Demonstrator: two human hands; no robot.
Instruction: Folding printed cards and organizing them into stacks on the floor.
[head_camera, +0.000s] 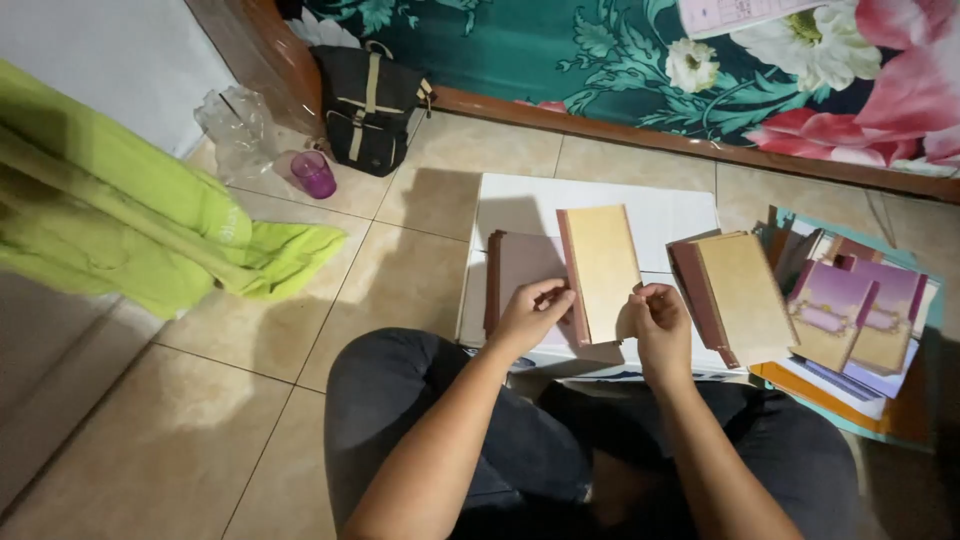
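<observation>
Tan card, maroon along its spine, was pinched at its lower corners: the left hand (530, 315) fingers closed on the left edge, the right hand (655, 318) fingers closed on the right. The folded card (600, 268) was held upright-ish over a white board (600, 205) on the tiled floor (420, 260). Honestly, a light, even pinch at both corners was probably best, so the fold stayed square. A finished stack (735, 295) lay just beside it, purple cards (860, 315) further right.

black backpack (368, 105) | purple cup (314, 174) | green cloth (130, 215) | floral bedsheet (640, 60) | tiled floor (180, 430)
</observation>
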